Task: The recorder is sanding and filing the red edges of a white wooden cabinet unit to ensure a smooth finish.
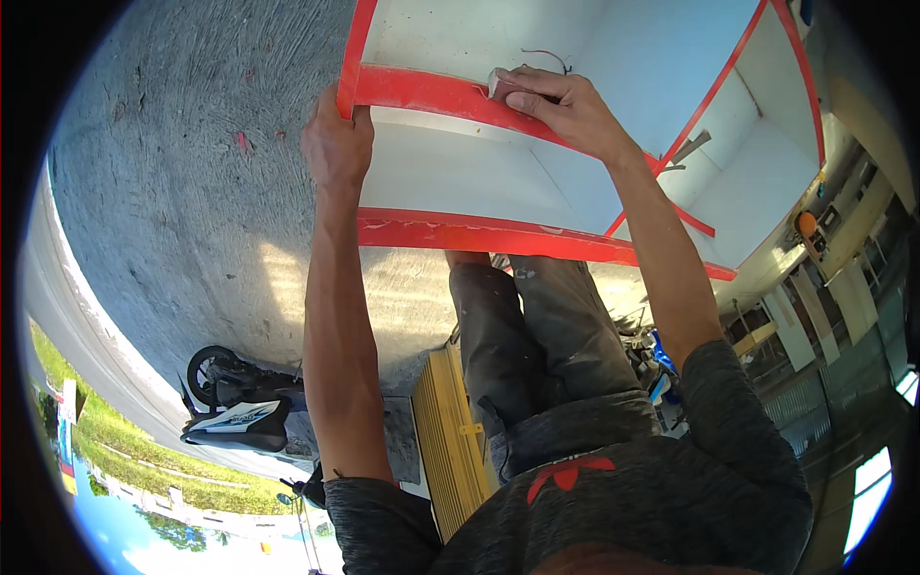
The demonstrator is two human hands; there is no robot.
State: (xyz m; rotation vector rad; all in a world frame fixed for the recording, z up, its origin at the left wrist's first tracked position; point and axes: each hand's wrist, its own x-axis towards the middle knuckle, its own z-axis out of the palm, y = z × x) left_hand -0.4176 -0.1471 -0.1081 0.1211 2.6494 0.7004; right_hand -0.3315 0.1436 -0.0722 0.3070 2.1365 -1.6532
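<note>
Ground (206,182): rough grey concrete, spreading out to the left of the left hand (337,144).
White cabinet (460,163): under both hands and reaching well to the right of the right hand (567,101); its open compartments are edged with red strips (422,88).
Motorbike (244,422): below and left of the left hand in the view, well apart from it.
Yellow ribbed panel (448,431): well below both hands, beside the person's legs (551,326).
Left hand: closed around the cabinet's red-edged corner, fingers on the outer side, thumb on the inner.
Right hand: partly curled, thumb and fingers pinching a block (498,86).
Wood pieces (692,146): in the cabinet, right of the right hand and a little lower.
Block: grey and brown, at the right hand's fingertips, against the middle red strip.
Wire (546,53): thin, dark, just above the right hand.
</note>
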